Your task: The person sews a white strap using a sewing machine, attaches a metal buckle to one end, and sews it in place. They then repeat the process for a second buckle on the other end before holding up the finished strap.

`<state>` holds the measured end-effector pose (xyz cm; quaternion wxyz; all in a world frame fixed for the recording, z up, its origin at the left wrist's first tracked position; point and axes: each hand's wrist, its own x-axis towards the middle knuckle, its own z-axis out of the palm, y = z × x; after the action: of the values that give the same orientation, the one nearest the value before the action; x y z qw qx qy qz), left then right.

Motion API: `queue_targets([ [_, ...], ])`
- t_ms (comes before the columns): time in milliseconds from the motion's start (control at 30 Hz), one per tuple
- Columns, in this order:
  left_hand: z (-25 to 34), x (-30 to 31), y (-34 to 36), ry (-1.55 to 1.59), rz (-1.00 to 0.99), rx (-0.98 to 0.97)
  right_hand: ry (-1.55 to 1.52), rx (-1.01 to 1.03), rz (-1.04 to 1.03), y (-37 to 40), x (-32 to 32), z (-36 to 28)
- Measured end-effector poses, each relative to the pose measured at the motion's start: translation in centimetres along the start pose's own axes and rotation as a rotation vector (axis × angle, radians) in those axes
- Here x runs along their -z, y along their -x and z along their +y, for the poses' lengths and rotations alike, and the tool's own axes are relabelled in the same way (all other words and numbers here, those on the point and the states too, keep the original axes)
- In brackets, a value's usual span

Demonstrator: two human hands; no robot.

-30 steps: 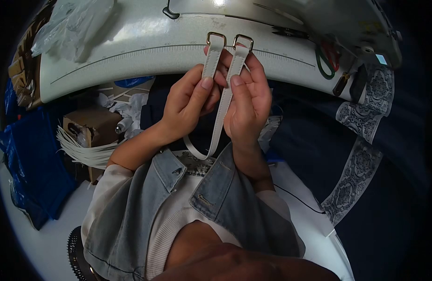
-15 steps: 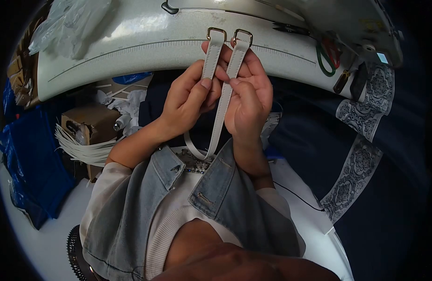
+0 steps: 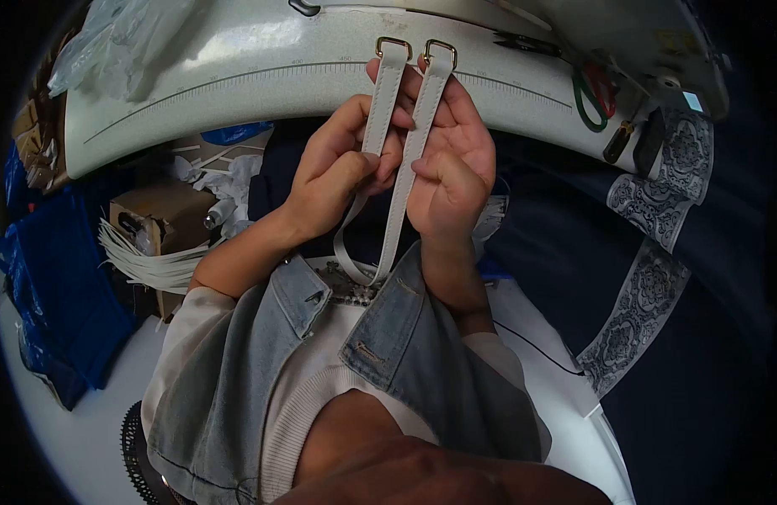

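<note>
A white stitched strap (image 3: 403, 189) hangs in a loop between my two hands, its bend low against my chest. Each end carries a gold-coloured metal ring, the left ring (image 3: 394, 46) and the right ring (image 3: 441, 55), both pointing away from me over the table edge. My left hand (image 3: 342, 164) is closed on the left length of strap, thumb on top. My right hand (image 3: 452, 160) holds the right length against its fingers, with the thumb bent at the strap's edge. The two lengths lie side by side, slightly apart.
A white sewing table (image 3: 228, 97) with a printed ruler curves ahead. On its right lie thread snips (image 3: 527, 45), green-handled scissors (image 3: 588, 105) and a screwdriver (image 3: 619, 141). A plastic bag (image 3: 119, 50) is at far left. Below stand a cardboard box (image 3: 165, 219) and white strips (image 3: 157, 261); patterned trim (image 3: 637, 316) hangs right.
Both strap ends and their rings have moved slightly away from me. My left thumb has slid lower along the strap, and my right thumb has bent and shifted down.
</note>
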<state>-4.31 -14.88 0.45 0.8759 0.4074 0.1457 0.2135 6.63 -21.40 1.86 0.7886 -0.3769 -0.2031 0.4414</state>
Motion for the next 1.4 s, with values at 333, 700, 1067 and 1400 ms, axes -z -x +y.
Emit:
queue_targets([
  [333,0.7,2.1,-0.8,-0.794,0.285,-0.386,0.442,0.284,0.152,-0.6,2.5,2.5],
  [700,0.4,1.2,-0.8,-0.925,0.399,-0.526,-0.242,0.098,-0.227,-0.8,3.0,3.5],
  [1067,-0.1,0.8,-0.5,-0.805,0.352,-0.525,-0.301,-0.109,-0.218,-0.3,2.0,1.9],
  [1400,0.1,0.6,-0.3,-0.76,0.325,-0.492,-0.379,-0.172,-0.211,-0.2,2.1,1.9],
])
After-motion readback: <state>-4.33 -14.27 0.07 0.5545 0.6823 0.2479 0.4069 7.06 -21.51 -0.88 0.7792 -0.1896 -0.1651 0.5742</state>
